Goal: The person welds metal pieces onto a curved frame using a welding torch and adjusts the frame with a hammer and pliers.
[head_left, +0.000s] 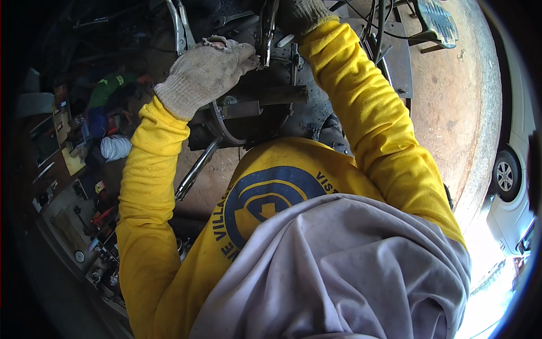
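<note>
Steel locking pliers (266, 31) sit gripped in my right hand (302, 14); left hand (206, 73) braces the bracket (259, 101) below, so I'd squeeze squarely.

Hands in coarse knit cloth gloves (203, 73); locking pliers (266, 34) shiny metal; bracket (259, 101) dull rusty steel

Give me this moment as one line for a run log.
left hand: gloved, on dark metal assembly | right hand: gloved, gripping locking pliers | floor: rusty
</note>
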The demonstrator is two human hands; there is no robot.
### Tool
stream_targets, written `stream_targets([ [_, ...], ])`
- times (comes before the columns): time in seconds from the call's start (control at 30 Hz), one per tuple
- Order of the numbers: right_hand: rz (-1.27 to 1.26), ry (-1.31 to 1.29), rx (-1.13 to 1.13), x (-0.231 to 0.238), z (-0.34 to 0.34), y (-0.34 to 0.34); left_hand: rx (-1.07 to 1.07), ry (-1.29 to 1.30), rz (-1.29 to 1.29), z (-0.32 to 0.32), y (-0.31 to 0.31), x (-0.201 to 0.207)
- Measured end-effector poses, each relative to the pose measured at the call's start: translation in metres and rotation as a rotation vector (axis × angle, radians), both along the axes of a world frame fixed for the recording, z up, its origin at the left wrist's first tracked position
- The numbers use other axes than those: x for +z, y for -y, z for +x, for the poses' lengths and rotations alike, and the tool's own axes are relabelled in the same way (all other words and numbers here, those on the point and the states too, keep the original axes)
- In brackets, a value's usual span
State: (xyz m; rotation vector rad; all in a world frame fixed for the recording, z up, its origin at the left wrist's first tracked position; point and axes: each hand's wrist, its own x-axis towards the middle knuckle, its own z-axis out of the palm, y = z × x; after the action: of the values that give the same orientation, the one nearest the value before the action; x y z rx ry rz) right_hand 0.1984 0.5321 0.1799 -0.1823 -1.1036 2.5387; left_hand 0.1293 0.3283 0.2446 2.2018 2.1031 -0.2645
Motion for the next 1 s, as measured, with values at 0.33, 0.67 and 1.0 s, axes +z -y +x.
stream_targets([
  [0.33, -0.407, -0.086, 0.098, -0.003, -0.008, -0.001, -0.051, -0.063, 0.067, -0.001, 0.002, 0.000],
  [0.67, -0.454, 0.004, 0.152, -0.004, -0.009, -0.001, -0.042, -0.005, 0.082, 0.000, -0.002, -0.001],
  [1.0, -0.459, -0.172, 0.128, 0.010, -0.005, 0.005, 0.083, 0.143, 0.009, -0.003, -0.003, -0.002],
])
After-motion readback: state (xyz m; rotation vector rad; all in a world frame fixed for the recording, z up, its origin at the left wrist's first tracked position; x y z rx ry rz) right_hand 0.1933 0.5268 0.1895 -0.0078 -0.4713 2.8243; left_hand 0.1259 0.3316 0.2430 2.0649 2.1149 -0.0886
